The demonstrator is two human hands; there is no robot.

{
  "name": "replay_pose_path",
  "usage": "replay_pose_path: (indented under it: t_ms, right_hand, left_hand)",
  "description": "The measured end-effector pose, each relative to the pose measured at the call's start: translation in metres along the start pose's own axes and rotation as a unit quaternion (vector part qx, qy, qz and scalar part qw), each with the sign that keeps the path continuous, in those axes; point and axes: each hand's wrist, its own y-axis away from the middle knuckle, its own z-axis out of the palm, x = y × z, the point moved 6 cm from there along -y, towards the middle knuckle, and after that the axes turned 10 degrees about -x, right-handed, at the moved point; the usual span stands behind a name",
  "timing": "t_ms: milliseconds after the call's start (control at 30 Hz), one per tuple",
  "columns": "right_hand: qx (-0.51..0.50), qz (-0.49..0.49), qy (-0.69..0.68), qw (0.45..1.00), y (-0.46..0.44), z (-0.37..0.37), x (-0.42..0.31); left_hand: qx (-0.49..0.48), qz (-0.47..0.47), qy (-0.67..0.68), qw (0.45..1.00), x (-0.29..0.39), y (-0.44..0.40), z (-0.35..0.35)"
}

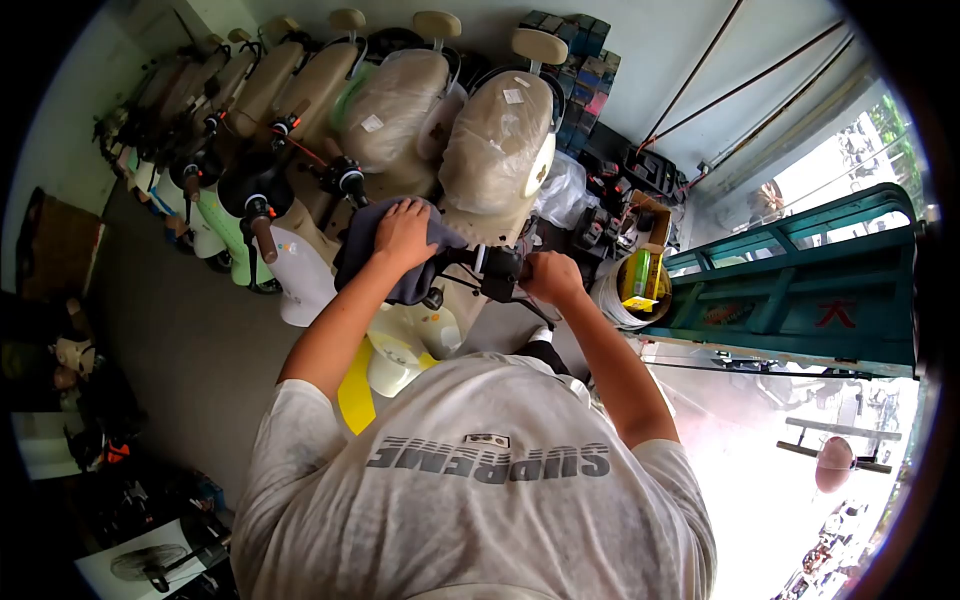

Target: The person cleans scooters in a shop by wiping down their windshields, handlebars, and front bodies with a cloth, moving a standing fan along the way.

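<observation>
Inside a scooter-lined room, we spread our left hand (402, 232) palm down on a soft, creased dark grey cloth (365, 245) draped over the front of an electric scooter, while our right hand (550, 276) closes around the right end of its black handlebar (497, 265). Our hands are apart, the cloth under the left one and beside the bar's black controls. Both bare forearms angle forward and inward from the short sleeves of our mottled, pale shirt (490, 500); the left fingers point ahead, thumb toward the bar, and the right fingers curl. Beyond stand tan seats (490, 150) in wrinkled clear plastic, with oval backrests (540, 46). To our right, a round white bucket (606, 297) holding a yellow box (636, 278) sits near a ribbed teal metal panel (790, 310).
</observation>
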Motion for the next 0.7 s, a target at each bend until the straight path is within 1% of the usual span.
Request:
replay_pose_path:
  t_ms: [33,67,133,167,267,300,367,433,533,567,633,700]
  right_hand:
    - [0.001,0.006,-0.002,1.0,0.001,-0.001,0.0]
    - [0.001,0.011,-0.003,1.0,0.002,-0.002,0.0]
    - [-0.002,0.007,-0.005,1.0,0.004,-0.005,-0.002]
    - [-0.005,0.008,-0.005,1.0,0.006,-0.006,-0.003]
    - [0.0,-0.002,-0.01,1.0,0.008,-0.008,-0.004]
    - [0.006,-0.001,-0.011,1.0,0.008,-0.008,-0.004]
    - [0.007,-0.009,-0.009,1.0,0.01,-0.009,-0.006]
    - [0.017,-0.007,-0.016,1.0,0.01,-0.009,-0.005]
    - [0.022,-0.017,-0.011,1.0,0.011,-0.01,-0.007]
    - [0.03,-0.017,-0.009,0.999,0.011,-0.011,-0.007]
    - [0.024,-0.019,-0.014,0.999,0.011,-0.011,-0.007]
    - [0.018,-0.021,-0.017,0.999,0.01,-0.009,-0.005]
  left_hand:
    - [0.028,0.008,0.007,1.0,0.0,0.007,-0.002]
    - [0.028,0.005,0.005,1.0,0.0,0.014,0.0]
    - [0.08,0.022,-0.015,0.996,0.004,0.034,-0.002]
    - [0.079,0.015,-0.015,0.997,0.003,0.045,0.0]
    - [0.138,0.043,-0.027,0.989,0.005,0.078,-0.003]
    - [0.138,0.037,-0.026,0.989,0.004,0.086,0.0]
    - [0.169,0.03,-0.036,0.985,0.003,0.106,0.003]
    - [0.177,0.013,-0.039,0.983,-0.002,0.121,0.016]
    - [0.22,-0.054,0.009,0.974,-0.013,0.142,0.023]
    - [0.22,-0.056,0.009,0.974,-0.014,0.144,0.026]
    - [0.274,-0.1,0.1,0.951,-0.025,0.151,0.025]
    - [0.287,-0.11,0.104,0.946,-0.031,0.147,0.024]
